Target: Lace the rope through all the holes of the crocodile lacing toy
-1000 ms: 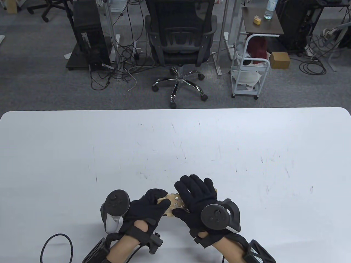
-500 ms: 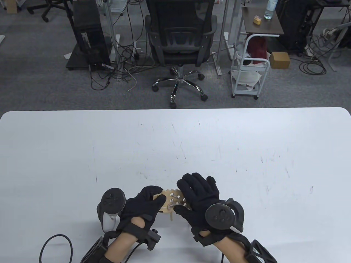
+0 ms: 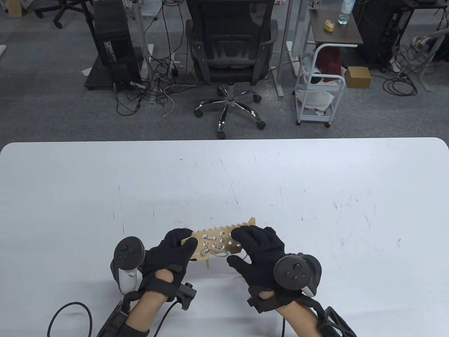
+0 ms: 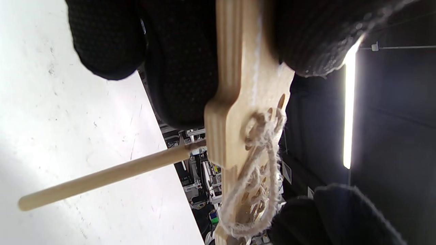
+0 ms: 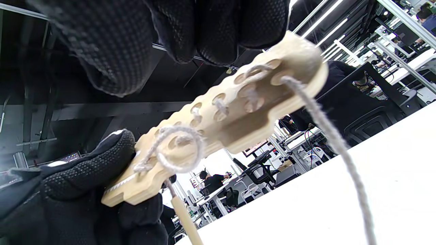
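Observation:
The wooden crocodile lacing toy [image 3: 217,240] is held above the white table [image 3: 315,193] near its front edge, its holed face up. A pale rope [image 3: 214,251] runs through several holes and forms a loose loop [image 5: 180,149]. My left hand [image 3: 184,242] grips the toy's left end between thumb and fingers [image 4: 180,61]. My right hand [image 3: 242,245] holds the right end, its fingers [image 5: 218,41] lying over it. A wooden needle stick [image 3: 207,264] hangs under the toy [image 4: 238,85]. One rope strand [image 5: 327,136] trails from the end hole toward the table.
A black cable loop [image 3: 70,316] lies on the table at the front left. An office chair [image 3: 229,52] and a white cart [image 3: 319,91] stand on the floor beyond the far edge.
The toy has turned so its laced face shows. My hands have moved apart, the left one leftward and the right one rightward, uncovering the holes and the rope.

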Demonstrator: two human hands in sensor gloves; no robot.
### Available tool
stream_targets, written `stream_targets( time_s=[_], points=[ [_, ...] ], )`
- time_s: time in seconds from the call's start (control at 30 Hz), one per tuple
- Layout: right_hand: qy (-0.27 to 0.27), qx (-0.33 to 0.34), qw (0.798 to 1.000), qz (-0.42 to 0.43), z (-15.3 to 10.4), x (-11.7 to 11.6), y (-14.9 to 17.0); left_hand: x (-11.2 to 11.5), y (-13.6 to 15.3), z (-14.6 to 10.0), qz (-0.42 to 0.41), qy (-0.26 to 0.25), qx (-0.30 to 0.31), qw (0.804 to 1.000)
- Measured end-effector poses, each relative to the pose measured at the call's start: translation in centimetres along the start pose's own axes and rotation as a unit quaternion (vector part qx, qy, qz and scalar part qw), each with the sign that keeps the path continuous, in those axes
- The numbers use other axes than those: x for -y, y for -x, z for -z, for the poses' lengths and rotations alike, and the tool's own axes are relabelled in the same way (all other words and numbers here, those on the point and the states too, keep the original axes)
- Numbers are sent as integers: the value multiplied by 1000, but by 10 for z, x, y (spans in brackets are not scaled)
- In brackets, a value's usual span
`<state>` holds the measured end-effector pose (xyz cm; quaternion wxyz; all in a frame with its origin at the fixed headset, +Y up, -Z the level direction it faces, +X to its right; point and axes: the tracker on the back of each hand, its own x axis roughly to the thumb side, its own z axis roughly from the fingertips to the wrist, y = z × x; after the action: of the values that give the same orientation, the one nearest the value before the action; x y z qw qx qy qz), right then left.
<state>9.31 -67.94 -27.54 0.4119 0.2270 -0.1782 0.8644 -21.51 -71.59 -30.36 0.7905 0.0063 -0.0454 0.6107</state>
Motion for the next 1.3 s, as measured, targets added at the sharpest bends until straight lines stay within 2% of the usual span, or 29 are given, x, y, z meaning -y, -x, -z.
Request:
stream_targets(
  time_s=[0.2, 0.7, 1.03, 1.3],
  points=[
    [-18, -19, 1000, 17, 1, -4, 7, -9, 1, 1, -19, -15, -2, 1000],
    [-128, -63, 989, 27, -5, -41, 27, -11, -5, -1, -38, -13, 12, 999],
    [-158, -74, 983, 62, -9, -59, 29, 7, -18, -11, -47, 26, 39, 998],
    [-155, -62, 983, 78, -11, -63, 22, 25, -18, -18, -51, 55, 40, 996]
  ],
)
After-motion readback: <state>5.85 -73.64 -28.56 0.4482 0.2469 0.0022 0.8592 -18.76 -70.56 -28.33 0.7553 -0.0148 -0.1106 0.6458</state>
